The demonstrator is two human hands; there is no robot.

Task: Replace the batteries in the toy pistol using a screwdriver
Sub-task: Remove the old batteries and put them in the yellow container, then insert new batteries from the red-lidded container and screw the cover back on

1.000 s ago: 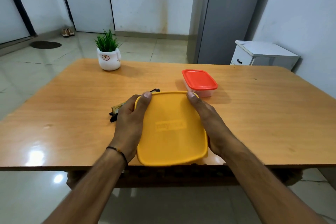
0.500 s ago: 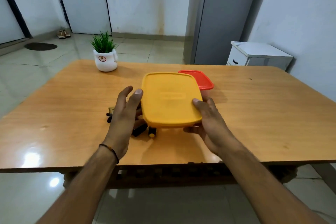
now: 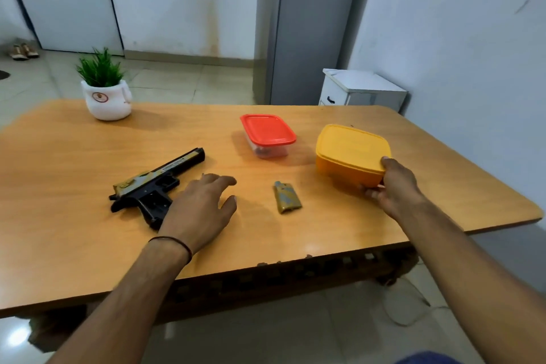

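A black and gold toy pistol (image 3: pixel 153 186) lies on its side on the wooden table (image 3: pixel 59 230), barrel pointing away to the right. My left hand (image 3: pixel 204 207) hovers flat with fingers spread, just right of the pistol's grip and partly over it. A small gold battery cover (image 3: pixel 286 197) lies loose on the table between my hands. My right hand (image 3: pixel 393 189) grips the near corner of a closed yellow box (image 3: pixel 348 154) at the right side of the table. No screwdriver or batteries show.
A clear box with a red lid (image 3: pixel 267 134) stands behind the cover. A potted plant (image 3: pixel 105 89) in a white pot sits at the far left. Beyond the table are a grey fridge (image 3: pixel 298 26) and a white cabinet (image 3: pixel 360 89).
The yellow box has been carried from the table's middle to the right side by my right hand. My left hand let go of it; the pistol and cover are now uncovered.
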